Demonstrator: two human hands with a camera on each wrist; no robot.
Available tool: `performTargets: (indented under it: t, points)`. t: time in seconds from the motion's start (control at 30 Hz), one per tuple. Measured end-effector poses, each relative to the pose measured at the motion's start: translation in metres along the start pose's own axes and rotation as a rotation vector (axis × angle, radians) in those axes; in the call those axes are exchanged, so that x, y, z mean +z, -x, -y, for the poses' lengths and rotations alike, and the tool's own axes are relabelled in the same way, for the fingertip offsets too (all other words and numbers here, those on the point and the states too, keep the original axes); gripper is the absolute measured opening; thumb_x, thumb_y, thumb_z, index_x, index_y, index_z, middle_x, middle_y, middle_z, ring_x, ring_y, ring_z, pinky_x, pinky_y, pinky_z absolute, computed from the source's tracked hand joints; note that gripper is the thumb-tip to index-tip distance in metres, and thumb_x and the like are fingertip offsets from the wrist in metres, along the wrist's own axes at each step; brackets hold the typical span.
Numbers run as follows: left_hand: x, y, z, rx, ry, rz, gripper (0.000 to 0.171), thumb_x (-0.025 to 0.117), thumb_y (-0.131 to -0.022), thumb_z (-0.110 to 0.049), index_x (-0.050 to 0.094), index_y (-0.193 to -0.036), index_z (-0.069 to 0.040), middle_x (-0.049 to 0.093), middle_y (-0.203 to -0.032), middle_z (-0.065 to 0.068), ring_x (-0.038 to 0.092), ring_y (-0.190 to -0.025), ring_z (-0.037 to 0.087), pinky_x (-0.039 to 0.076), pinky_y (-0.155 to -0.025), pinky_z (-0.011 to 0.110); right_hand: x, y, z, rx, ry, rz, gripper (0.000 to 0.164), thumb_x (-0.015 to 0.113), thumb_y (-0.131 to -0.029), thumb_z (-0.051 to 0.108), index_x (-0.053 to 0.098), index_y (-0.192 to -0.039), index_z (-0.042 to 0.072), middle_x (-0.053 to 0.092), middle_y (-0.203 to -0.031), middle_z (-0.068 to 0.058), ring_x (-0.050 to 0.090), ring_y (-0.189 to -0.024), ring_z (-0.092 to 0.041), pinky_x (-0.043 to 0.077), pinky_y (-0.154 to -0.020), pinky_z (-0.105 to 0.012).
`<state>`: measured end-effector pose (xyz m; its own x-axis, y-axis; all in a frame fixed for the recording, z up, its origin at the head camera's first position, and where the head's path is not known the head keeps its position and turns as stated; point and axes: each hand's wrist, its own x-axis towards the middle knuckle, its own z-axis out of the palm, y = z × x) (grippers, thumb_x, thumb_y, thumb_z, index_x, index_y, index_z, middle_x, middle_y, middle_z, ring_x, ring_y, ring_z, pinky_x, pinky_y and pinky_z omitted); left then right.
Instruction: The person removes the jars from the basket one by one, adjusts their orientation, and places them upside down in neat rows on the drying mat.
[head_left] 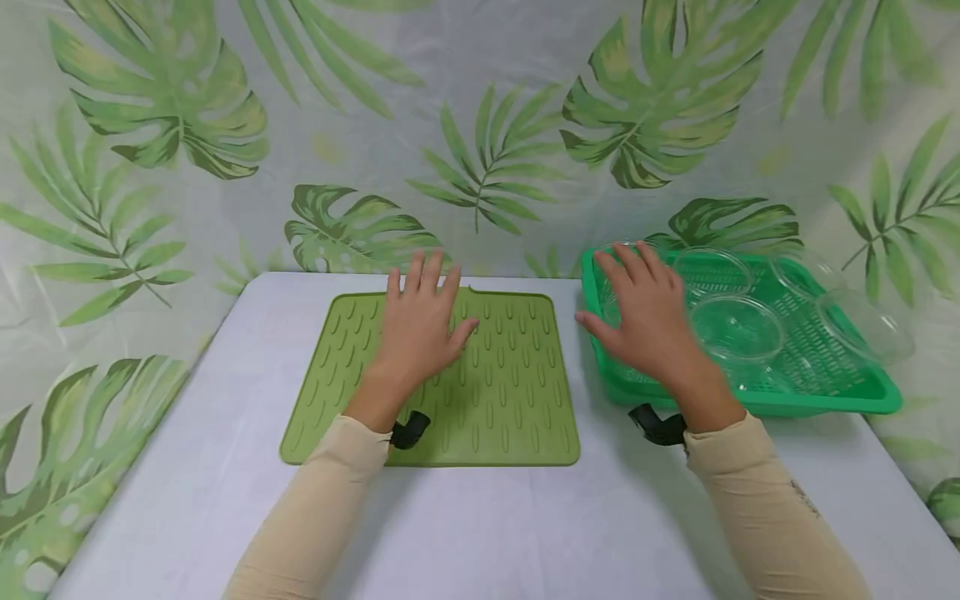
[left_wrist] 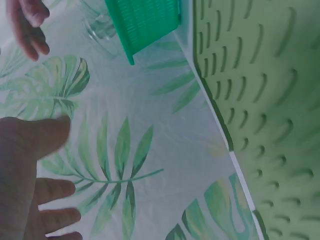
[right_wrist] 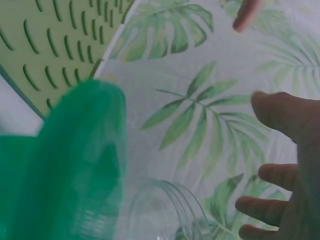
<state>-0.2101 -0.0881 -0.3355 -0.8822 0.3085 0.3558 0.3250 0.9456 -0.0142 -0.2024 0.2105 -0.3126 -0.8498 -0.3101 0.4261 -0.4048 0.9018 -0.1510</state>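
Above the green ridged mat my left hand hovers with its fingers straight and spread, holding nothing. My right hand is held over the left side of a green plastic basket, fingers extended and thumb out to the side. Several clear round containers sit in the basket, some leaning on its rim. Part of the basket's left side is hidden behind the right hand. In the left wrist view, the left thumb and fingers touch nothing. The right wrist view shows the right fingers apart from the basket.
The mat and basket stand on a table with a white cover. A leaf-patterned cloth hangs behind the table and along its sides. A black wrist strap piece sits by the left cuff, another by the right.
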Motion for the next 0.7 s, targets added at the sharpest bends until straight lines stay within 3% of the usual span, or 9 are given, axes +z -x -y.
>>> performTargets:
  t: [0.1,0.2,0.4,0.53,0.7]
  points:
    - [-0.003,0.010,0.010,0.071,0.005,-0.048,0.063,0.062,-0.095,-0.044,0.047,-0.145,-0.009,0.038,-0.157,0.015,0.027,-0.150,0.036,0.027,-0.120,0.059,-0.009,0.003,-0.003,-0.090,-0.084,-0.093,0.065,0.077,-0.086,0.023,0.050,-0.141,0.002,0.051,-0.143,-0.025,0.035,-0.142,-0.048,0.030,-0.110,-0.069]
    - [-0.006,0.023,0.025,0.147,0.012,-0.082,0.056,0.068,-0.093,-0.037,0.053,-0.139,-0.007,0.046,-0.151,0.017,0.035,-0.146,0.037,0.032,-0.118,0.057,-0.019,0.009,-0.011,-0.165,-0.148,-0.125,0.056,0.077,-0.084,0.015,0.058,-0.134,0.000,0.059,-0.133,-0.026,0.042,-0.135,-0.048,0.033,-0.111,-0.065]
    - [-0.005,0.047,0.058,0.218,-0.010,-0.096,0.057,0.074,-0.088,-0.033,0.056,-0.136,-0.006,0.052,-0.144,0.018,0.045,-0.137,0.037,0.038,-0.112,0.058,-0.035,0.026,-0.031,-0.213,-0.192,-0.076,0.050,0.077,-0.083,0.012,0.062,-0.129,0.002,0.061,-0.131,-0.022,0.045,-0.132,-0.045,0.034,-0.109,-0.064]
    - [-0.002,0.063,0.079,0.231,-0.046,-0.057,0.059,0.074,-0.087,-0.035,0.057,-0.135,-0.005,0.053,-0.143,0.018,0.047,-0.135,0.037,0.038,-0.112,0.057,-0.044,0.039,-0.042,-0.237,-0.184,-0.033,0.051,0.078,-0.082,0.013,0.062,-0.129,0.003,0.061,-0.130,-0.020,0.047,-0.128,-0.043,0.037,-0.103,-0.063]
    - [0.000,0.081,0.102,0.247,-0.024,-0.021,0.060,0.076,-0.084,-0.032,0.057,-0.133,-0.002,0.053,-0.143,0.020,0.047,-0.134,0.039,0.039,-0.111,0.058,-0.052,0.050,-0.051,-0.229,-0.139,-0.001,0.057,0.080,-0.079,0.011,0.061,-0.132,0.005,0.060,-0.132,-0.017,0.049,-0.127,-0.039,0.039,-0.099,-0.061]
